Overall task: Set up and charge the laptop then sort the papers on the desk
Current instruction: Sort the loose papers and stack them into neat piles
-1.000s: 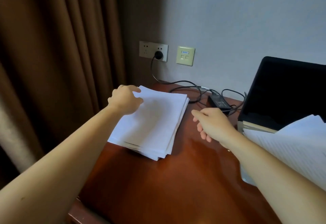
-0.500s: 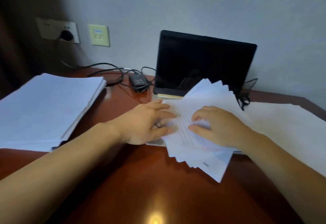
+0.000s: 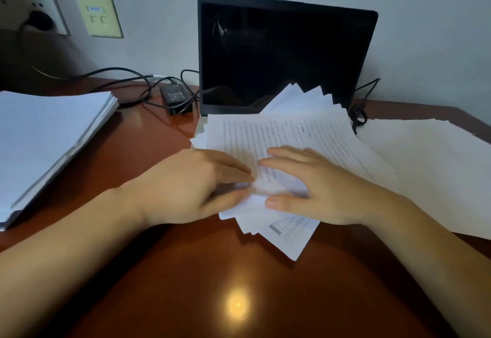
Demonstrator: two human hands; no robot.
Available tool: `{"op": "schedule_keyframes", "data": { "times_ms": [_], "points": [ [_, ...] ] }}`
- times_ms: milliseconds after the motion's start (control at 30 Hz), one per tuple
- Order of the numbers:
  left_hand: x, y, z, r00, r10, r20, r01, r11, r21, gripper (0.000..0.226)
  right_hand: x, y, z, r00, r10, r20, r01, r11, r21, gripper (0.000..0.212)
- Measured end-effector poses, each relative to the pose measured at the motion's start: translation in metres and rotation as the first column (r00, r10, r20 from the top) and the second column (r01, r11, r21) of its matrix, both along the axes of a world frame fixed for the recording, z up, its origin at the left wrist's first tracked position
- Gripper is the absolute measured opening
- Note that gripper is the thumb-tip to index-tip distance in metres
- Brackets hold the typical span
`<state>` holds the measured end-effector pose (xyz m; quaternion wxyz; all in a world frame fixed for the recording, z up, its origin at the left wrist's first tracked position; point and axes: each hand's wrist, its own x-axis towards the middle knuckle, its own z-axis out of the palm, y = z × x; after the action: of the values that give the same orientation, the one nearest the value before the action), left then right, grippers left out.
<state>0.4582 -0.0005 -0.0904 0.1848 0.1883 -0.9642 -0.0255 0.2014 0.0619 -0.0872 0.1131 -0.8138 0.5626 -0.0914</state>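
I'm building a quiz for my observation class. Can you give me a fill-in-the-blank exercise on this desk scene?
1. The laptop stands ____, its screen dark.
2. Of the left hand and the right hand, ____ touch the fanned papers.
3. The power adapter lies on the desk to the ____ of the laptop.

Missing words: open; both; left.

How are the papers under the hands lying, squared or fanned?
Fanned out: the printed papers splay at different angles, corners sticking out separately.
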Motion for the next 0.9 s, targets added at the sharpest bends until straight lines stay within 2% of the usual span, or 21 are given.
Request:
{"op": "schedule_keyframes", "data": {
  "times_ms": [100, 233, 467, 600, 700, 767, 833, 900],
  "points": [
    [-0.002, -0.001, 0.001, 1.0, 0.016, -0.02, -0.018, 0.996, -0.093, 0.023, -0.001, -0.001, 0.0, 0.998, 0.04, 0.043, -0.036, 0.995, -0.096, 0.051],
    [0.003, -0.006, 0.005, 0.994, 0.043, -0.097, -0.052, 0.994, -0.092, 0.021, 0.006, -0.001, 0.002, 0.994, 0.098, 0.052, -0.087, 0.98, -0.177, 0.033],
    [0.015, -0.005, 0.011, 0.976, 0.121, -0.18, -0.123, 0.992, 0.003, 0.005, 0.013, 0.002, 0.0, 0.995, 0.099, 0.003, -0.096, 0.969, -0.226, 0.046],
    [0.015, -0.006, 0.01, 0.966, 0.144, -0.213, -0.145, 0.989, 0.013, 0.013, 0.013, 0.003, 0.0, 0.999, 0.018, 0.033, -0.008, 0.957, -0.288, 0.035],
    [0.014, -0.006, 0.011, 0.981, 0.123, -0.148, -0.147, 0.975, -0.165, 0.045, 0.013, 0.003, 0.001, 0.998, -0.036, 0.05, 0.054, 0.906, -0.42, 0.031],
    [0.011, -0.004, 0.015, 0.984, 0.135, -0.12, -0.168, 0.928, -0.334, 0.053, 0.009, 0.0, 0.0, 0.994, -0.09, 0.07, 0.112, 0.885, -0.452, 0.027],
    [0.006, -0.001, 0.015, 0.987, 0.102, -0.124, -0.144, 0.902, -0.406, 0.04, 0.005, -0.003, -0.002, 0.985, -0.155, 0.077, 0.173, 0.859, -0.481, 0.026],
    [0.004, -0.001, 0.011, 0.995, 0.034, -0.09, -0.068, 0.911, -0.407, 0.02, 0.002, -0.005, -0.003, 0.97, -0.226, 0.084, 0.237, 0.824, -0.514, 0.027]
  ]
}}
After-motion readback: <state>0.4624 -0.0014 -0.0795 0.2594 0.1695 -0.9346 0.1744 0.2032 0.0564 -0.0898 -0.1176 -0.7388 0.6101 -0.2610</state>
